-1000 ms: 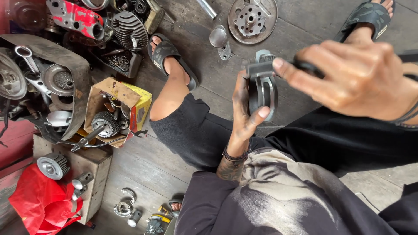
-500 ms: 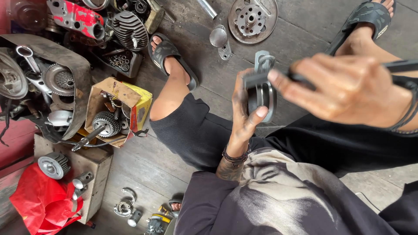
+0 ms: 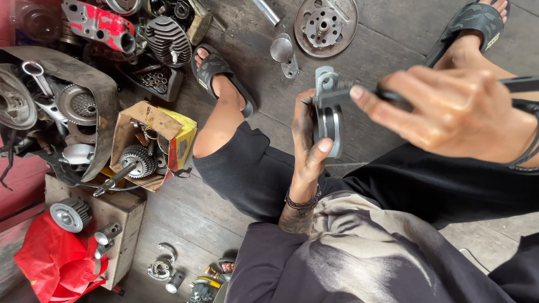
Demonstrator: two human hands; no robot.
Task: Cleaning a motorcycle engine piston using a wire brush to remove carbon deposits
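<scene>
Head view: the left hand (image 3: 307,147) holds a round grey metal engine part (image 3: 329,120), a thick ring-shaped piece with a lug at its top, up in front of the body above the lap. The thumb presses on the lower front rim and the fingers wrap behind, so this hand is clenched on it. The part stands on edge: its flat faces look left and right in the picture, and its longer stretch runs up and down, the lug pointing away from the person toward the floor beyond the knees.

The right hand (image 3: 457,115) is closed around a dark slim tool (image 3: 519,84). The tool's long axis lies nearly level across the picture, from the right edge toward the part, and its working end meets the part's top near the lug; the exact contact is blurred. So the part lies straight left of the right hand, and the left hand is already on it.

On the plank floor (image 3: 387,50) lie a toothed disc (image 3: 325,25), a finned cylinder (image 3: 168,39) and a cardboard box (image 3: 149,146) holding a gear.
</scene>
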